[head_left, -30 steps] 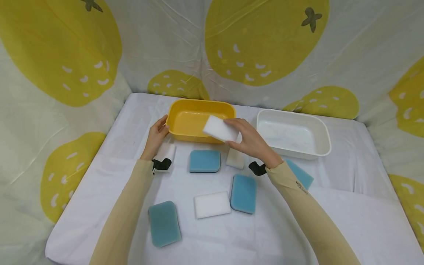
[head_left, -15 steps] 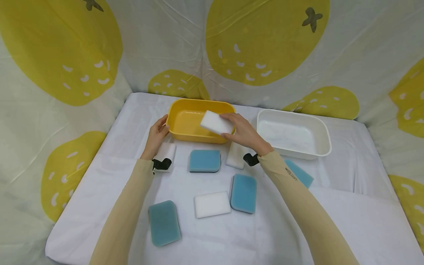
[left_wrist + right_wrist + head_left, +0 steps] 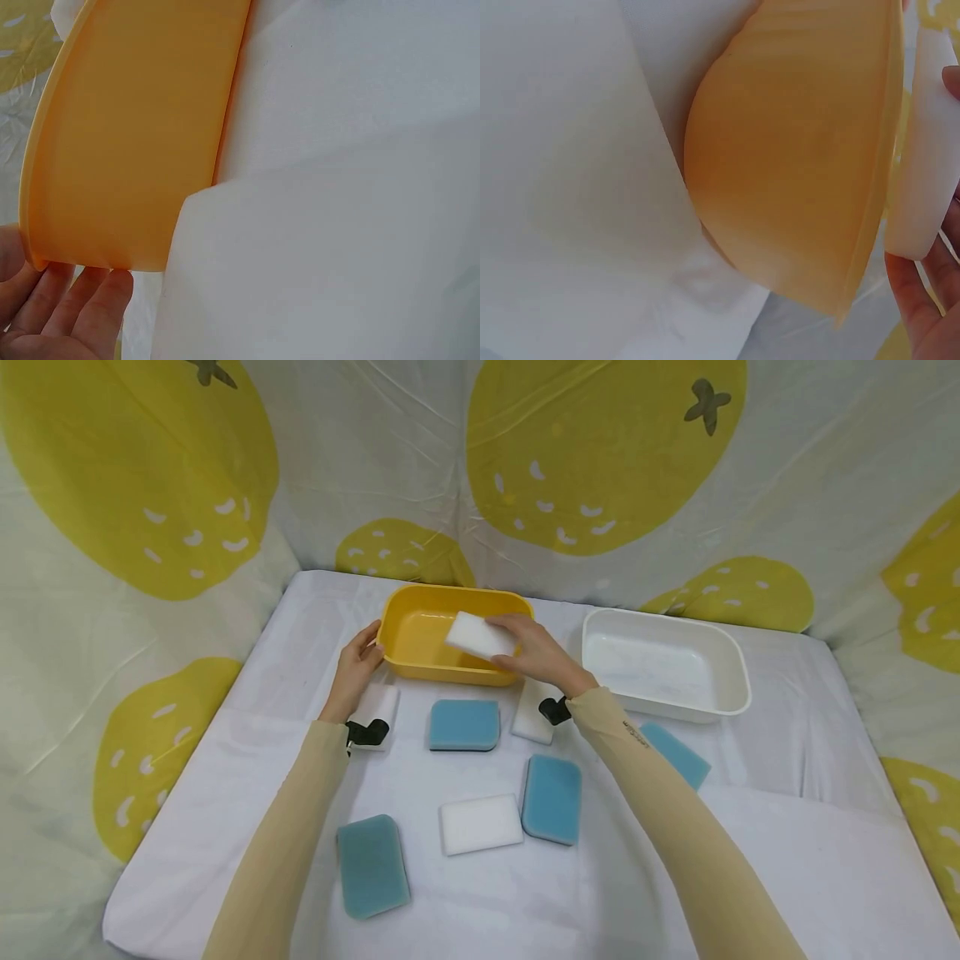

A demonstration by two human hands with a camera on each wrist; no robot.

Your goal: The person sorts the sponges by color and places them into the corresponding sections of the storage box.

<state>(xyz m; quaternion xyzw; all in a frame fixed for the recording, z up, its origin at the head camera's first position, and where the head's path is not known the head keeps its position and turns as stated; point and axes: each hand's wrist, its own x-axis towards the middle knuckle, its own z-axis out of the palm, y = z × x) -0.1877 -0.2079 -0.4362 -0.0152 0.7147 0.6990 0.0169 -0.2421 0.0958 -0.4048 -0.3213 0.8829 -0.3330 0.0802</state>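
Note:
My right hand point(image 3: 536, 652) pinches a white sponge point(image 3: 480, 636) between thumb and fingers, over the right part of the yellow tub point(image 3: 420, 643). In the right wrist view that sponge point(image 3: 926, 150) stands beside the tub's rim. At the tub's left end my left hand point(image 3: 356, 670) holds on at the rim, its fingertips against the outer wall in the left wrist view. A white sponge point(image 3: 381, 703) lies partly hidden under the left wrist. Another white sponge point(image 3: 531, 714) lies below the right wrist, with a blue sponge point(image 3: 464, 724) to its left.
A white tub point(image 3: 663, 702) stands to the right of the yellow one. Nearer me on the white cloth point(image 3: 247, 793) lie a white sponge point(image 3: 480, 824), a blue sponge point(image 3: 552, 799) and a greenish-blue sponge point(image 3: 372, 866). One more blue sponge point(image 3: 678, 756) lies by the right forearm.
My right hand has moved left with the white sponge, further over the yellow tub. The left hand and the sponges on the cloth have stayed in place.

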